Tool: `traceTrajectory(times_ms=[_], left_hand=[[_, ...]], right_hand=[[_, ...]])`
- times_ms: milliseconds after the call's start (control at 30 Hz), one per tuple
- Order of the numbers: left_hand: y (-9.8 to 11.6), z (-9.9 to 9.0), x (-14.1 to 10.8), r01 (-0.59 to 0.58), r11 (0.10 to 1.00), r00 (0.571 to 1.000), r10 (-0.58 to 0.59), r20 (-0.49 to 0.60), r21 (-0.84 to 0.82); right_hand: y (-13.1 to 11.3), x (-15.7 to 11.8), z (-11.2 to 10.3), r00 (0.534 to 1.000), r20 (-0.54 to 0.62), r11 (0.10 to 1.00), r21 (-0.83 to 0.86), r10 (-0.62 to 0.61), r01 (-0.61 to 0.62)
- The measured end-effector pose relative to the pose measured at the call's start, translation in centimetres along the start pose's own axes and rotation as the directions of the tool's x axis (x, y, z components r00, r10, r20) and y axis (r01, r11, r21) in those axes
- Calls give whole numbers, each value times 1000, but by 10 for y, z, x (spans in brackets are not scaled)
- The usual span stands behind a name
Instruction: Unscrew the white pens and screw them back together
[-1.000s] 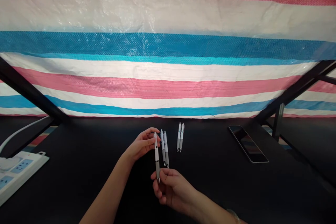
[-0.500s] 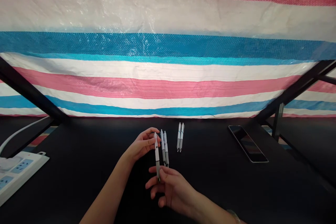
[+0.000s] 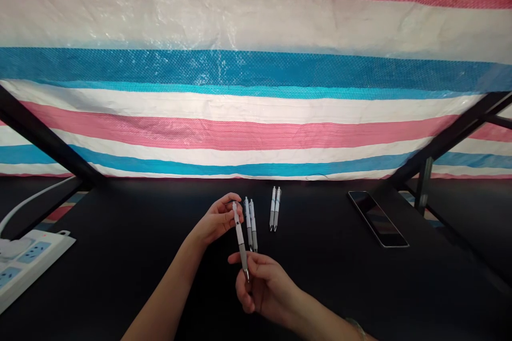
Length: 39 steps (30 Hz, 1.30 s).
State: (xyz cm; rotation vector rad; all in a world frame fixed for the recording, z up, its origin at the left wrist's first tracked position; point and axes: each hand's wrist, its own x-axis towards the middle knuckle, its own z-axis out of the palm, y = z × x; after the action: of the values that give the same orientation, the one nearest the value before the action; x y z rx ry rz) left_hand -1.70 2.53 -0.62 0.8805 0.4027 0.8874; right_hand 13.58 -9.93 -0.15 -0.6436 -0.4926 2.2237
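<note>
A white pen with a grey grip (image 3: 240,237) is held between my two hands, its metal tip pointing down toward me. My left hand (image 3: 218,219) pinches its upper end between thumb and fingers. At the grey lower end, my right hand (image 3: 262,285) has its thumb and fingers on the pen, with the other fingers curled below. Just beyond and to the right, two similar pens (image 3: 251,224) lie side by side on the black table. Another pair of white and grey pens (image 3: 275,209) rests farther right.
A dark phone (image 3: 378,218) lies on the black table (image 3: 320,277) at the right. A white power strip (image 3: 38,264) with a plug and cable is at the left. Black slanted bars (image 3: 52,141) and a striped sheet (image 3: 256,69) stand behind.
The held pen has tilted, its upper end shifting left and its tip shifting right and toward me. The lower fingers of my right hand have curled in.
</note>
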Motion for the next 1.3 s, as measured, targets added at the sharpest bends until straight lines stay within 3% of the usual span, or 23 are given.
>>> traceTrajectory(times_ms=[200, 367, 533, 867, 1100, 1300], left_hand=[[3, 10, 0, 31, 999, 999, -30, -11, 45], [2, 14, 0, 11, 999, 1000, -10, -20, 36], [-4, 18, 2, 26, 992, 995, -14, -101, 121], [-10, 28, 2, 79, 978, 994, -63, -88, 191], [-11, 28, 5, -28, 984, 974, 65, -216, 173], [-13, 29, 7, -26, 987, 968, 64, -242, 159]], right_hand=[[7, 4, -4, 997, -81, 997, -72, -10, 4], [4, 3, -2, 998, -56, 999, -39, 31, -33], [0, 2, 2, 995, -93, 999, 2, -37, 37], [5, 4, -4, 996, -82, 999, 23, -28, 30], [0, 5, -5, 994, -98, 999, -4, -53, 53], [-2, 4, -4, 994, -91, 998, -27, -59, 56]])
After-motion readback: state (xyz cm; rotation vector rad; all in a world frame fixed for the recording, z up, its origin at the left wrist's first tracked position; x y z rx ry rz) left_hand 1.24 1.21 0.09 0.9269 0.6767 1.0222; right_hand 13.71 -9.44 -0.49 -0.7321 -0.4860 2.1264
